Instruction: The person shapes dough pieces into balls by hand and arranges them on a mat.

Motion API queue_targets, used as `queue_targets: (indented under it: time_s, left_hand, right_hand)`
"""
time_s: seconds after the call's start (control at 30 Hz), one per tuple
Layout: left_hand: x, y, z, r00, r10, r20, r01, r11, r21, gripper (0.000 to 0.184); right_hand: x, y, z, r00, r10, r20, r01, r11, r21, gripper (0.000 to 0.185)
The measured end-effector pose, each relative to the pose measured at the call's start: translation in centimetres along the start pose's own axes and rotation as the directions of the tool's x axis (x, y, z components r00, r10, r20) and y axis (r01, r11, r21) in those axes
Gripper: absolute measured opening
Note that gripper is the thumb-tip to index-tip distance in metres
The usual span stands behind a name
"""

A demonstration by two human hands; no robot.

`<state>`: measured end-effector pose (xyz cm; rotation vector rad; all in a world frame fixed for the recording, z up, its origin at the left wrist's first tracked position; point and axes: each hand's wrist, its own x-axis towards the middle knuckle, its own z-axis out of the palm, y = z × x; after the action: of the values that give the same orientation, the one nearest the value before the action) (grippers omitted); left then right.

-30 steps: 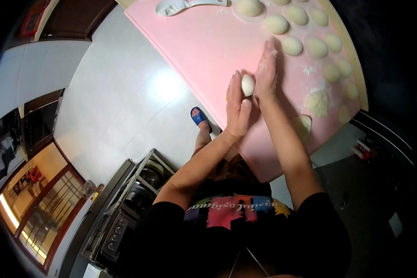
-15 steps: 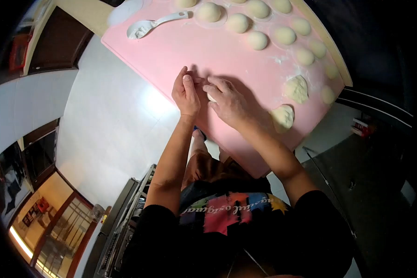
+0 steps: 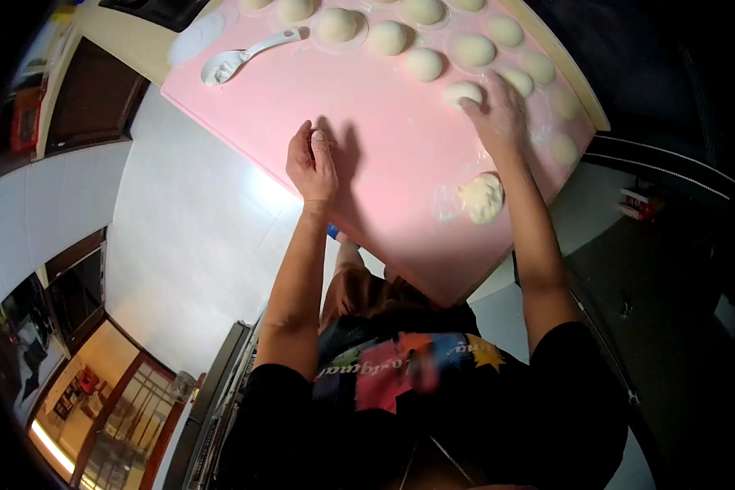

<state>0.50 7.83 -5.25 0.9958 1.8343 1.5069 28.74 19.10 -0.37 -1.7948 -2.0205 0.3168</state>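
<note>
At the near end of the rows, my right hand [image 3: 502, 117] has its thumb and fingers on a smooth white dough ball [image 3: 461, 93], which rests on the pink mat [image 3: 384, 155]. My left hand [image 3: 311, 165] hovers by the mat's left edge, loosely cupped, thumb up, with nothing in it. A rough, unshaped dough lump [image 3: 482, 198] lies left of my right forearm. My right wrist and forearm cover part of the mat beside it.
Several round dough balls [image 3: 388, 37] stand in rows across the far and right parts of the mat. A white spoon [image 3: 222, 67] with flour lies at the upper left. Pale floor [image 3: 188, 212] shows beyond the mat's left edge.
My right hand has moved from beside my left hand out to the rows, bringing the dough ball there. My left hand stays near the mat's edge. One rough lump is no longer visible.
</note>
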Motion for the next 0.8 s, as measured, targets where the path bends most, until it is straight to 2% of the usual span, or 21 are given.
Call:
queue_targets:
  time_s: [0.03,0.07,0.13,0.17,0.23,0.27,0.33,0.37,0.43,0.47,0.53,0.57,0.6,0.67,0.73,0.77,0.8]
  left_hand:
    - [-0.1,0.4,0.1,1.000,0.003,-0.012,-0.003,1.000,0.016,0.035]
    - [0.1,-0.1,0.1,1.000,0.005,-0.007,-0.005,1.000,0.016,0.035]
    - [0.4,-1.3,0.1,1.000,0.005,0.000,-0.005,0.999,0.040,0.035]
    - [0.4,-1.5,0.3,1.000,0.009,0.002,-0.009,0.999,0.037,0.035]
    - [0.8,-2.2,-0.2,1.000,-0.011,-0.020,0.011,1.000,-0.007,0.035]
    - [0.7,-2.4,-0.4,1.000,-0.009,-0.018,0.009,1.000,-0.005,0.035]
    - [1.5,-3.0,-0.7,0.997,0.073,-0.014,-0.071,0.993,0.093,0.037]
    - [1.9,-3.2,-0.5,0.997,0.081,-0.011,-0.079,0.993,0.090,0.037]
    - [1.8,-3.4,-0.6,0.998,-0.061,0.020,0.060,0.997,0.059,0.039]
    - [1.9,-3.0,-0.5,0.998,-0.052,0.025,0.051,0.997,0.062,0.039]
    - [1.5,-2.4,-1.0,0.995,-0.051,0.090,0.042,0.994,0.100,0.041]
    - [1.7,-3.1,-1.2,0.994,-0.044,0.097,0.034,0.994,0.102,0.041]
    - [1.6,-4.2,-1.5,0.989,-0.038,0.144,0.026,0.996,0.087,0.042]
    - [1.4,-4.9,-1.9,0.980,-0.032,0.195,0.019,0.997,0.071,0.043]
    - [1.2,-4.6,-2.3,0.971,-0.066,0.231,0.055,0.997,0.051,0.046]
    - [1.3,-4.4,-2.2,0.970,-0.066,0.234,0.056,0.997,0.051,0.046]
    - [1.4,-4.3,-2.1,0.968,-0.096,0.231,0.088,0.995,0.045,0.047]
  right_hand:
    - [-1.5,0.9,-0.6,0.996,0.052,-0.073,-0.057,0.996,-0.063,0.070]
    - [-3.1,2.1,-0.7,0.995,0.056,-0.077,-0.061,0.996,-0.064,0.070]
    - [-5.7,3.8,-0.7,1.000,-0.013,0.015,0.017,0.943,-0.333,0.067]
    - [-6.1,4.4,-0.9,1.000,-0.012,0.010,0.014,0.942,-0.335,0.067]
    - [-6.5,4.5,-0.6,0.999,-0.032,0.012,0.033,0.981,-0.190,0.054]
    - [-6.7,4.7,-0.4,1.000,-0.029,0.010,0.031,0.982,-0.188,0.054]
    - [-6.2,4.4,0.2,0.988,0.147,-0.050,-0.142,0.986,0.082,0.040]
    - [-6.3,3.8,0.3,0.987,0.148,-0.058,-0.143,0.986,0.084,0.040]
    - [-7.4,1.5,1.3,0.997,-0.013,-0.070,0.018,0.997,0.076,0.032]
    - [-7.8,0.9,2.2,0.998,-0.039,-0.057,0.042,0.998,0.049,0.031]
    - [-8.2,-0.5,2.8,0.982,-0.188,-0.006,0.189,0.982,0.025,0.034]
    - [-8.1,-1.3,2.5,0.983,-0.183,-0.014,0.183,0.983,0.027,0.034]
    - [-8.4,-1.9,2.0,0.988,-0.146,-0.054,0.135,0.976,-0.172,0.038]
    - [-8.7,-1.3,1.5,0.989,-0.114,-0.099,0.070,0.929,-0.364,0.043]
    - [-8.1,3.2,1.5,0.997,0.037,0.075,-0.043,0.996,0.075,0.049]
    - [-8.0,5.7,2.0,0.999,0.046,0.020,-0.046,0.999,0.018,0.052]
    - [-8.0,8.3,3.1,0.973,0.225,0.050,-0.227,0.894,0.387,0.047]
